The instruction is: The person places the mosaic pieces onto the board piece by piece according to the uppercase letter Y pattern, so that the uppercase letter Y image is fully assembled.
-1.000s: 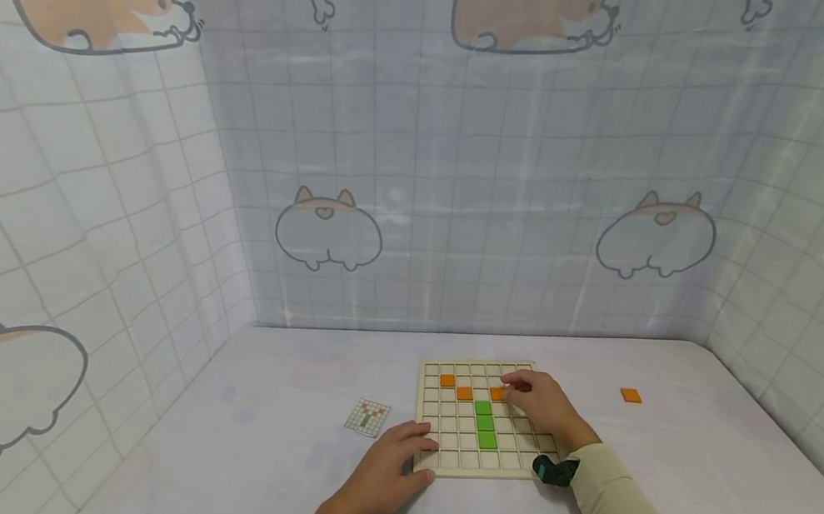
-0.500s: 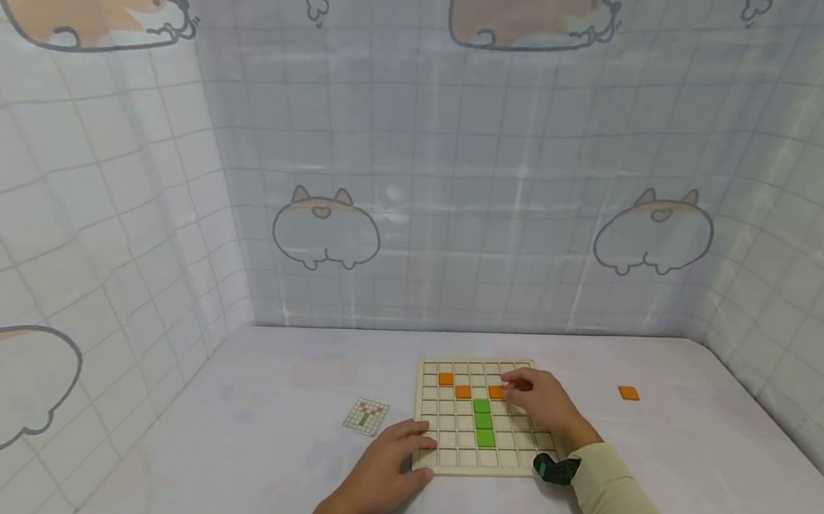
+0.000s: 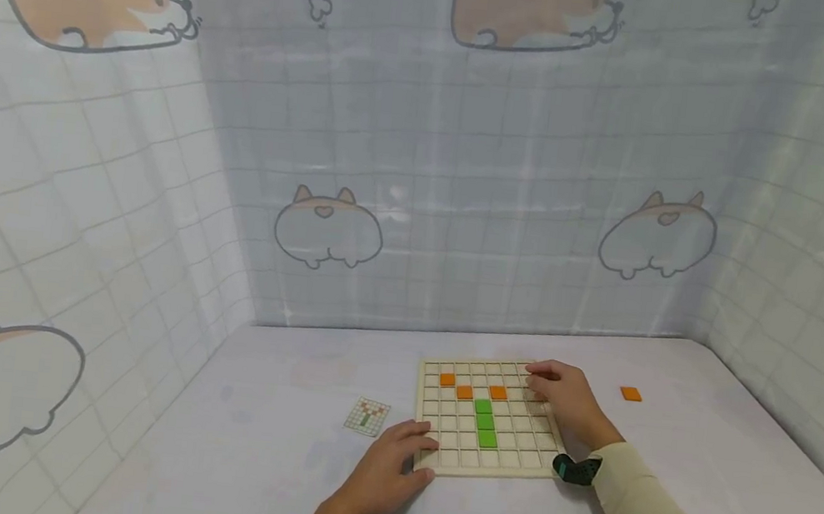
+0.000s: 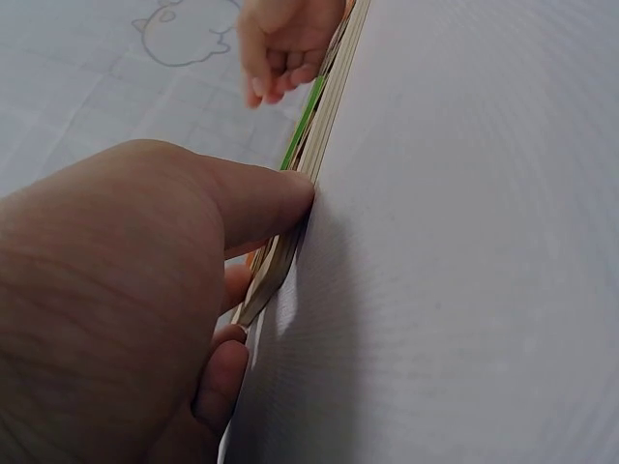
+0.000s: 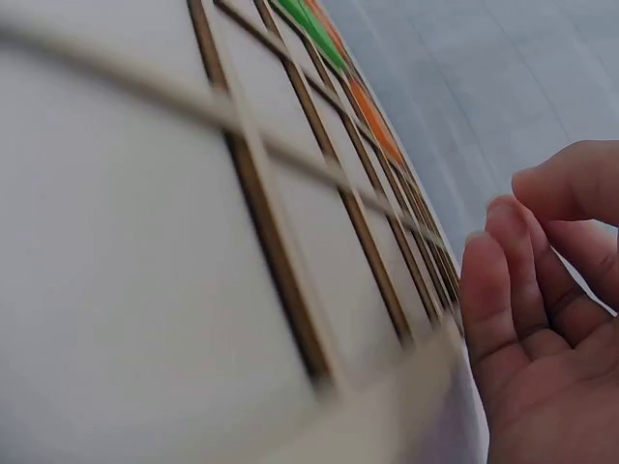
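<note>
A pale square grid board point(image 3: 514, 435) lies on the table with three orange tiles point(image 3: 498, 393) set in its upper cells. Three green tiles point(image 3: 485, 422) run in a column below them. My left hand point(image 3: 390, 468) holds the board's near left corner, thumb on the front edge and fingers at the left side, as the left wrist view shows too. Over the board's far right edge is my right hand point(image 3: 569, 399). In the right wrist view its fingertips point(image 5: 486, 275) are loosely bent, with nothing between them.
A small pattern card point(image 3: 367, 416) with a printed grid lies left of the board. One loose orange tile point(image 3: 630, 394) sits to the right, beyond the right hand. Curtain walls with cartoon dogs enclose the white table point(image 3: 270, 460).
My right hand has let go of the rightmost orange tile on the board and shifted right toward the board's edge. The left hand stays at its corner.
</note>
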A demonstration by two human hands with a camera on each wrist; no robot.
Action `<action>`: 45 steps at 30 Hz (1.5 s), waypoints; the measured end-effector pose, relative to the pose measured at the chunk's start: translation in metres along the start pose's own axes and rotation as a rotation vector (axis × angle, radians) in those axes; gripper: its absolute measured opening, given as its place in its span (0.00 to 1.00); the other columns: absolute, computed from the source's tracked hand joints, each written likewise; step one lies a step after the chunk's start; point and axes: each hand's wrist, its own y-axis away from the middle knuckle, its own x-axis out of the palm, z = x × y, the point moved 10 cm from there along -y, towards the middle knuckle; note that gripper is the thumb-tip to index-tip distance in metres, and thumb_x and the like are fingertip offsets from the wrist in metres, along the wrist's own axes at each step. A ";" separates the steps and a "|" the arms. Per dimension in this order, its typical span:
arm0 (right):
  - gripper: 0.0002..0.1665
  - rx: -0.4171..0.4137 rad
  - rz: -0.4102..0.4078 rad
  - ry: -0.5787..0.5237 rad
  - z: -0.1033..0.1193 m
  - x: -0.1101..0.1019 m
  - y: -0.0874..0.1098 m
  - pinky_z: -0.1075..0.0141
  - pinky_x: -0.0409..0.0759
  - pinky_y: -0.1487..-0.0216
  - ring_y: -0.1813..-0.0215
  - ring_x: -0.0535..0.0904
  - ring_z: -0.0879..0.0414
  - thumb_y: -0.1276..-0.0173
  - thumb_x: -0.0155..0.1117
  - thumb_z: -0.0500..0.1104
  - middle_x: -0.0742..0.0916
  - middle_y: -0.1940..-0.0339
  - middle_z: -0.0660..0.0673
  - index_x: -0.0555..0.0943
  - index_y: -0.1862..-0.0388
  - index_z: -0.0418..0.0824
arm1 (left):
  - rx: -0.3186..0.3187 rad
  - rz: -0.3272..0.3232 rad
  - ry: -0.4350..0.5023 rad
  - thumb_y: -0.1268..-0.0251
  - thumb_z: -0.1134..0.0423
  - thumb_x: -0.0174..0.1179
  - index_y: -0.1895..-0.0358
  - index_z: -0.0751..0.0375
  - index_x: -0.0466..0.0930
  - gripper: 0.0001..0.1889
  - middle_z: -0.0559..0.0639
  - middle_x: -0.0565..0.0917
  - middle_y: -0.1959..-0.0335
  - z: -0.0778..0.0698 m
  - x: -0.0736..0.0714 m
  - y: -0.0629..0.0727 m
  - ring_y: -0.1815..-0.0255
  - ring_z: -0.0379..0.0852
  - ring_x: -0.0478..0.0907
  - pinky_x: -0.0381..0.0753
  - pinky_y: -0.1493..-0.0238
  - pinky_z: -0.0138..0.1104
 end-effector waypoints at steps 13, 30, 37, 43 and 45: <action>0.24 0.048 -0.133 0.174 -0.019 -0.086 0.023 0.67 0.83 0.59 0.55 0.82 0.49 0.24 0.57 0.46 0.83 0.44 0.34 0.76 0.37 0.32 | 0.017 0.015 0.013 0.34 0.53 0.64 0.43 0.51 0.84 0.18 0.48 0.74 0.32 -0.001 0.000 -0.001 0.28 0.53 0.65 0.64 0.28 0.53; 0.26 0.052 -0.286 0.301 -0.033 -0.147 0.052 0.74 0.80 0.65 0.51 0.81 0.44 0.23 0.54 0.47 0.81 0.44 0.28 0.75 0.38 0.27 | 0.013 0.034 0.020 0.34 0.54 0.64 0.43 0.50 0.84 0.18 0.47 0.74 0.31 0.001 -0.004 0.000 0.27 0.52 0.65 0.63 0.29 0.54; 0.25 0.051 -0.242 0.397 -0.036 -0.143 0.048 0.59 0.80 0.56 0.48 0.78 0.38 0.27 0.57 0.43 0.81 0.46 0.27 0.76 0.40 0.25 | 0.013 0.029 0.019 0.34 0.54 0.64 0.43 0.51 0.84 0.18 0.48 0.74 0.31 -0.001 -0.005 0.002 0.28 0.53 0.65 0.63 0.28 0.53; 0.25 0.056 -0.254 0.420 -0.037 -0.144 0.048 0.47 0.77 0.51 0.45 0.75 0.34 0.28 0.57 0.43 0.81 0.46 0.27 0.76 0.40 0.26 | 0.014 0.024 0.016 0.34 0.54 0.64 0.43 0.51 0.84 0.18 0.47 0.74 0.31 -0.001 -0.004 0.002 0.27 0.52 0.65 0.63 0.28 0.53; 0.25 0.055 -0.246 0.428 -0.037 -0.146 0.049 0.47 0.77 0.51 0.45 0.75 0.34 0.27 0.57 0.44 0.81 0.45 0.27 0.76 0.40 0.26 | 0.021 0.019 0.017 0.34 0.54 0.64 0.43 0.51 0.84 0.18 0.47 0.74 0.31 -0.001 -0.003 0.001 0.28 0.52 0.65 0.64 0.28 0.53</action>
